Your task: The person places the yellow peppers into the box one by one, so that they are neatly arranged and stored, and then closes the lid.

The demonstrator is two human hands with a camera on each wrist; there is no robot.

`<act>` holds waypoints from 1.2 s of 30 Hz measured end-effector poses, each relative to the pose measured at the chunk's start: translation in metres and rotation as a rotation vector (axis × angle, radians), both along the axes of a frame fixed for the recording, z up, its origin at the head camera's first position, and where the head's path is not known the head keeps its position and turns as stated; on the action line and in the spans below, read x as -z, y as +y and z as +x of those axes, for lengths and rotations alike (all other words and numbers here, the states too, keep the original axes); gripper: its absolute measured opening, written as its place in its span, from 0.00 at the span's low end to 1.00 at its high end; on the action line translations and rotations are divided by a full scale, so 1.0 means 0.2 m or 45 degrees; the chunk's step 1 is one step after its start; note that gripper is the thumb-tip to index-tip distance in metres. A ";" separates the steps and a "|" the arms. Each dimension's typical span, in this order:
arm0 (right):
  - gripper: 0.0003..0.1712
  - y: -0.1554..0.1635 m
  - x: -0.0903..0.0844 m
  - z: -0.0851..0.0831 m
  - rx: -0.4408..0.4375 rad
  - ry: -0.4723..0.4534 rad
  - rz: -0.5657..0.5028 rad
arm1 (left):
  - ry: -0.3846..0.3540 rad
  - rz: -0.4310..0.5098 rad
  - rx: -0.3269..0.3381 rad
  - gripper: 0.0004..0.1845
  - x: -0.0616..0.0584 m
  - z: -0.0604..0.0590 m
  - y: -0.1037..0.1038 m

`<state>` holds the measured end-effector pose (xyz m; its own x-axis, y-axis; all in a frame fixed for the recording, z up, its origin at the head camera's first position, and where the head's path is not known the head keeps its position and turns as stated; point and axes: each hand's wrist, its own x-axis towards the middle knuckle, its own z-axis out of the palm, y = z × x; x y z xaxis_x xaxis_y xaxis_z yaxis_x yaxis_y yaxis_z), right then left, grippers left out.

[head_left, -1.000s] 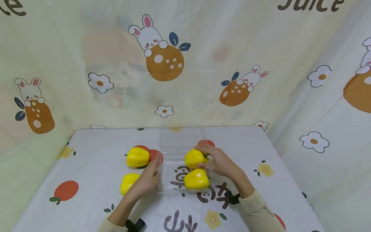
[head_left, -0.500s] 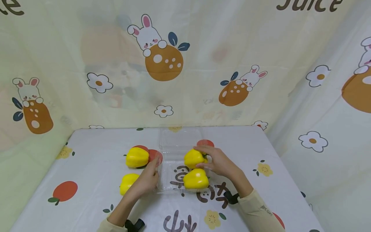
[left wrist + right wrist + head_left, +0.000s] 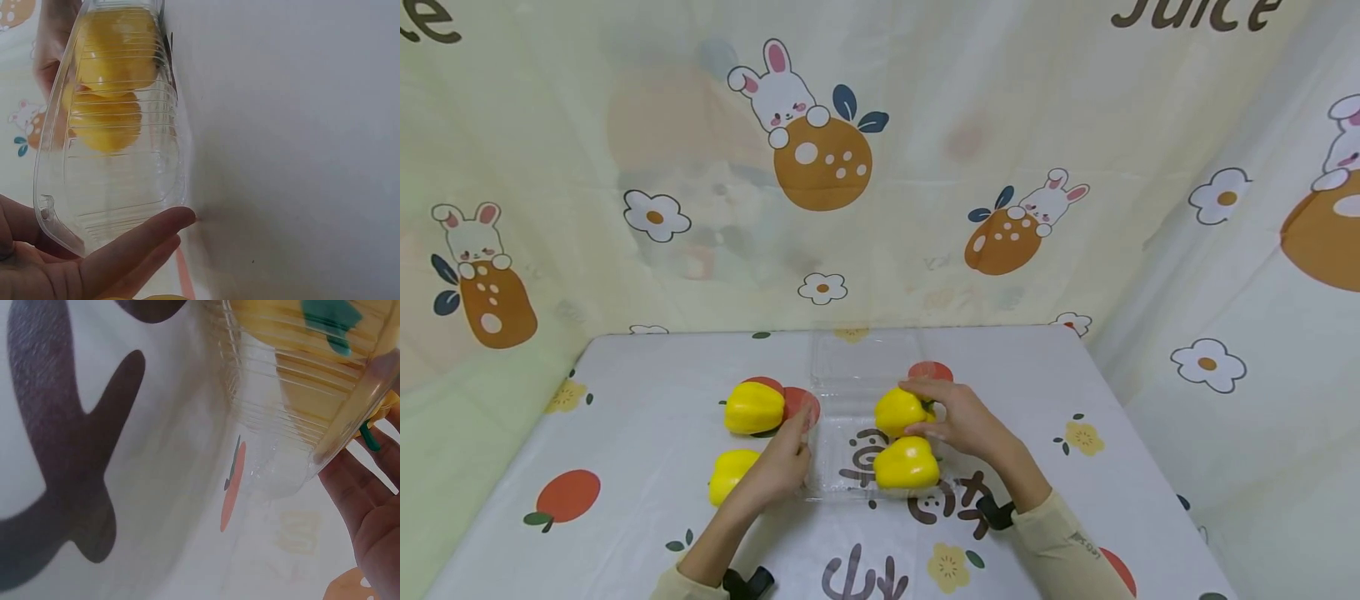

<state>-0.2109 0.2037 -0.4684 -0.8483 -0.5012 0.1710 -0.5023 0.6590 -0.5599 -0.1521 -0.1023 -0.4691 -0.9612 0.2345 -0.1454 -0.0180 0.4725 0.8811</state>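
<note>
In the head view, a clear plastic clamshell box lies on the table with its lid folded back. Two yellow bell peppers sit in its right half, a front pepper and a rear pepper. My right hand grips the rear pepper from the right, fingers over its far side and thumb at its near side. On the box's left end, my left hand holds the wall. The left wrist view shows its fingers along the outside of the ribbed box.
Two more yellow bell peppers stand left of the box: a far one and a near one, partly hidden by my left hand. A fruit-printed cloth covers the table. A rabbit-print curtain hangs behind it.
</note>
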 end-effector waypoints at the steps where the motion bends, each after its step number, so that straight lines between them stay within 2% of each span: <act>1: 0.40 0.00 0.00 0.00 0.001 0.001 0.000 | 0.003 -0.003 0.001 0.39 0.00 0.00 0.00; 18: 0.41 0.02 0.04 -0.02 0.042 -0.029 -0.060 | -0.006 -0.018 -0.003 0.39 0.01 0.00 0.00; 25: 0.41 0.02 0.02 -0.01 0.022 -0.029 -0.019 | -0.010 -0.018 -0.004 0.39 0.01 -0.01 0.00; 31: 0.40 0.03 0.02 -0.01 0.002 -0.070 -0.053 | -0.014 -0.022 -0.014 0.39 0.01 -0.01 0.00; 36: 0.37 0.03 0.02 -0.01 -0.021 -0.055 -0.067 | -0.015 -0.018 -0.016 0.39 0.01 0.00 -0.01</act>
<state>-0.2136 0.2095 -0.4731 -0.8472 -0.5063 0.1611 -0.4875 0.6202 -0.6146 -0.1530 -0.1034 -0.4706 -0.9622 0.2202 -0.1600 -0.0345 0.4846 0.8740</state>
